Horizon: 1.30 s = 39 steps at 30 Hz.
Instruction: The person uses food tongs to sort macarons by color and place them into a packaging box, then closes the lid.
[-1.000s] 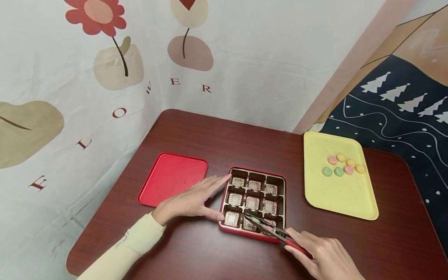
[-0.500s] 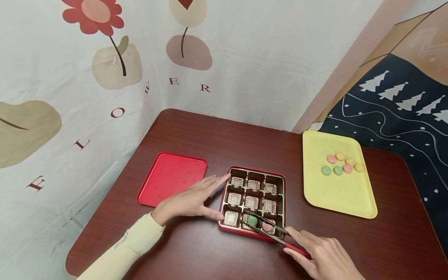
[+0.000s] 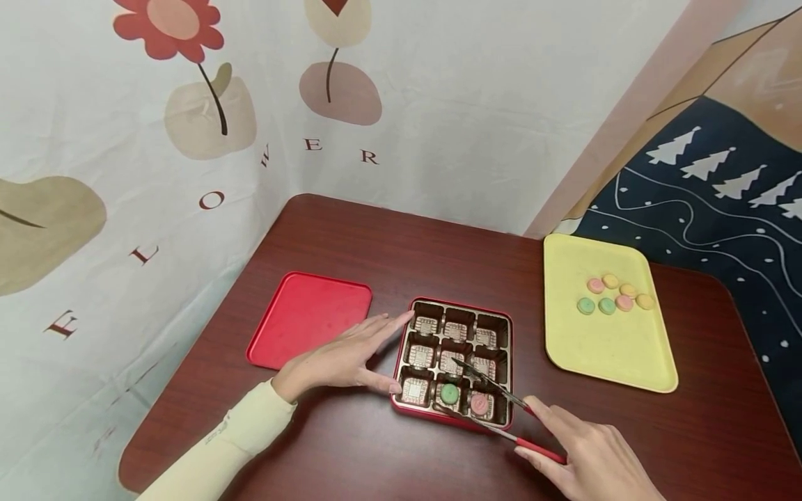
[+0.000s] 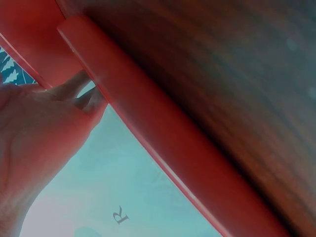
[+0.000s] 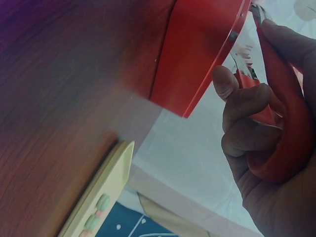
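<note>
My left hand (image 3: 341, 355) reaches along the left side of the red box (image 3: 426, 415), thumb and fingertips touching its edge. Nine brown compartments fill the box. In the front row, a green macaron (image 3: 449, 394) lies in the middle compartment and a pink macaron (image 3: 480, 403) in the right one. Red-handled tongs (image 3: 541, 451) are held in my right hand (image 3: 595, 452), with their two arms spread apart over the box and nothing between the tips. In the right wrist view, fingers curl around the looped tong handle (image 5: 286, 89).
A yellow tray (image 3: 601, 355) at the right bears several macarons, green, pink and yellow. The red lid (image 3: 313, 313) lies left of the box, partly behind my left hand. A printed cloth (image 3: 464, 139) hangs behind the brown table (image 3: 388, 243).
The tongs have spread apart and let go of the green macaron, which now lies in the front middle compartment. My right hand has shifted slightly right; my left hand stays in place.
</note>
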Available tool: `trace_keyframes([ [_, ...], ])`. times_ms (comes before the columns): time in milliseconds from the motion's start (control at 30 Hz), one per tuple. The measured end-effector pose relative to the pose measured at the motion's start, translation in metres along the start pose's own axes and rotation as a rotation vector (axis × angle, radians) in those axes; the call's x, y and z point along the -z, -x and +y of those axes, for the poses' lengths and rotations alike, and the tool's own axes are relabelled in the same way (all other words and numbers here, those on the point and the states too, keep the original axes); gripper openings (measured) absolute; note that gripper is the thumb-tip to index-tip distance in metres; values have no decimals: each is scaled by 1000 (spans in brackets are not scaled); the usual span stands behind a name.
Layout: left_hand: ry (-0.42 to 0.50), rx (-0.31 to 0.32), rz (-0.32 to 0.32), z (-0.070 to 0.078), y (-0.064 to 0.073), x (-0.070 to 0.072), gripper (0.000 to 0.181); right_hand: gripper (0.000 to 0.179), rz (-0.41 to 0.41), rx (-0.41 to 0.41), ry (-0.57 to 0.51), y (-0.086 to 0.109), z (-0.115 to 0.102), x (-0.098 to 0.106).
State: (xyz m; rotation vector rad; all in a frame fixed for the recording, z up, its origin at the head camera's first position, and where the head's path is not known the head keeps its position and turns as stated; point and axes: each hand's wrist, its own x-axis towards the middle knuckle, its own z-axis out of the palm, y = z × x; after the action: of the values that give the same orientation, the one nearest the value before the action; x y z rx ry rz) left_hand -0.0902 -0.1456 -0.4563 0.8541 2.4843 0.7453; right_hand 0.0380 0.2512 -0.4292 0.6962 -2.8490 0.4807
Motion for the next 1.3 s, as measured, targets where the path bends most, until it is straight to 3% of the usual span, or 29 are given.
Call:
trace_keyframes([
  [167,3,-6,0,-1,0,0,116,66,15,-75,35,1,10,4],
  [500,8,5,-13,0,0,0,118,67,142,-226,53,6,56,14],
  [733,9,10,-11,0,0,0,117,68,40,-426,86,9,96,26],
  [1000,16,14,-5,1,0,0,116,64,48,-476,90,16,128,23],
  [1300,13,18,-8,0,0,-2,116,65,13,-513,96,18,143,19],
])
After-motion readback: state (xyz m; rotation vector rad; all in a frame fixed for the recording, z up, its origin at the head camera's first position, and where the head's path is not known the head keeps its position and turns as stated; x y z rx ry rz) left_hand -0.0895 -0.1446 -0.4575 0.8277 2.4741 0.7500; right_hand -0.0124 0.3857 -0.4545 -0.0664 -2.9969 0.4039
